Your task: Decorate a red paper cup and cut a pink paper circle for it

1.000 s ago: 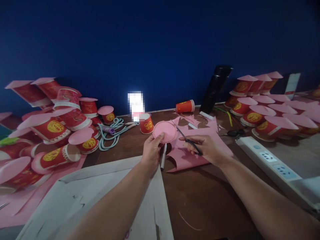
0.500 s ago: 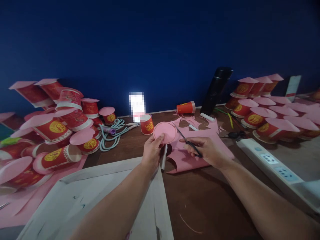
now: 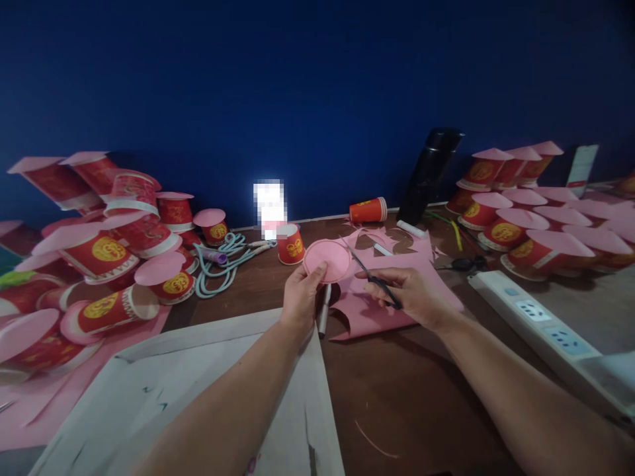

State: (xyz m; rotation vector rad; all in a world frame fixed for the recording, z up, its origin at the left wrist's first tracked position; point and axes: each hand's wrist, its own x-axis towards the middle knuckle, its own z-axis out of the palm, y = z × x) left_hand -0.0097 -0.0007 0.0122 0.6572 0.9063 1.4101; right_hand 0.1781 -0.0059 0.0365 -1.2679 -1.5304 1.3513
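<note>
My left hand [image 3: 301, 299] pinches a round pink paper disc [image 3: 333, 254], thumb on its face. A thin darker ring runs just inside the disc's edge. In my right hand [image 3: 411, 297] are dark-handled scissors [image 3: 377, 281], their blades pointing up and left toward the disc's right side. I cannot tell whether the tips touch it. Beneath the scissors lies a pink paper sheet [image 3: 387, 317] with rounded cutouts along its edges. A white marker [image 3: 324, 314] rests beside the sheet, and a red paper cup [image 3: 290, 244] stands behind my left hand.
Red cups with pink paper tops crowd the left [image 3: 106, 254] and right [image 3: 510, 231]. A black flask [image 3: 430, 175] leans against the blue wall. A power strip [image 3: 540, 324], a pale blue cord [image 3: 211, 291], a white board [image 3: 198, 377] and a second pair of scissors [image 3: 466, 264] lie around.
The whole view dips slightly and returns. Both hands keep their grips, and the disc and scissors stay nearly in the same position relative to each other.
</note>
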